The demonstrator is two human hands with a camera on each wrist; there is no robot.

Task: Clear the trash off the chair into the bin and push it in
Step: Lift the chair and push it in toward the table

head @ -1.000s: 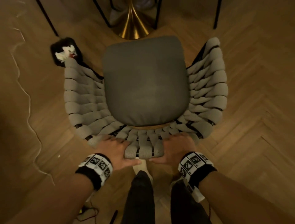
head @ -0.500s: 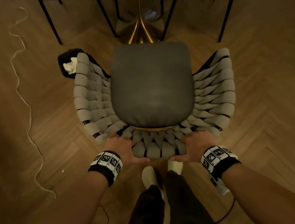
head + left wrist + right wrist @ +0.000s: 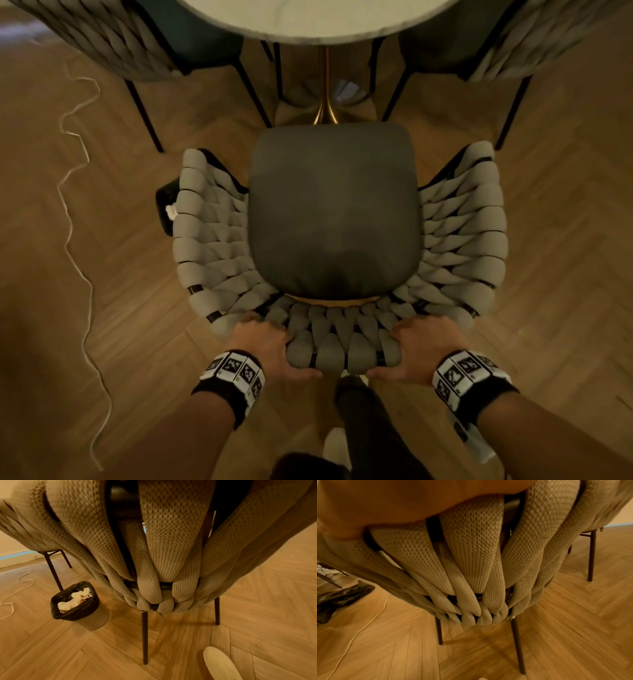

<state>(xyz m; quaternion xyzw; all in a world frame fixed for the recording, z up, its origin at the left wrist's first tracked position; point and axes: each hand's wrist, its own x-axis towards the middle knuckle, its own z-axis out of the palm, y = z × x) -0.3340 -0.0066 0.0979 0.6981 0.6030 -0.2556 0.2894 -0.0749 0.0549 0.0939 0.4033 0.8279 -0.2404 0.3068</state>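
Observation:
The chair (image 3: 334,212) has a dark grey seat cushion and a woven beige rope backrest (image 3: 154,555) (image 3: 471,563). Nothing lies on the seat. My left hand (image 3: 270,346) grips the backrest's top rail left of centre, thumb behind it. My right hand (image 3: 416,349) grips the same rail right of centre. The bin (image 3: 77,605), lined with a black bag and holding white crumpled tissues (image 3: 73,600), stands on the floor left of the chair; in the head view only its edge (image 3: 163,209) shows behind the left armrest.
A round white table (image 3: 318,17) on a gold pedestal (image 3: 325,113) stands just beyond the chair. Two similar woven chairs (image 3: 113,41) (image 3: 534,37) flank it. A white cord (image 3: 78,246) snakes over the wood floor at left. My feet are behind the chair.
The chair has slid forward toward the table, whose top has come into view. Both hands kept their grip on the backrest, and the bin is now mostly hidden by the left armrest.

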